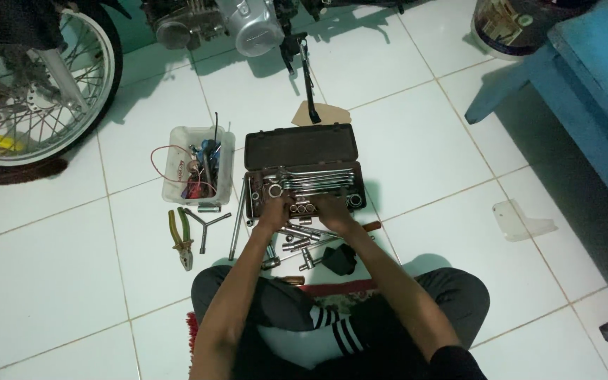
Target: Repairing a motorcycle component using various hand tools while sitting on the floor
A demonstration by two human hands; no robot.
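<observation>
An open dark tool case (300, 145) lies on the white tiled floor in front of me, with several wrenches (311, 179) and sockets in its lower half. My left hand (274, 211) rests at the case's front edge, fingers curled over the sockets. My right hand (332, 211) is beside it at the same edge, over small sockets. Whether either hand grips a piece is too dark to tell. Loose sockets and extension bars (297, 239) lie on the floor just under my hands.
A white plastic tub (177, 186) of small tools and red wire stands left of the case. Pliers (181, 238), a Y-shaped wrench (207, 224) and a long bar (237, 225) lie nearby. A motorcycle wheel (36, 84) and engine (248, 24) are behind, a blue bench (585, 98) at right.
</observation>
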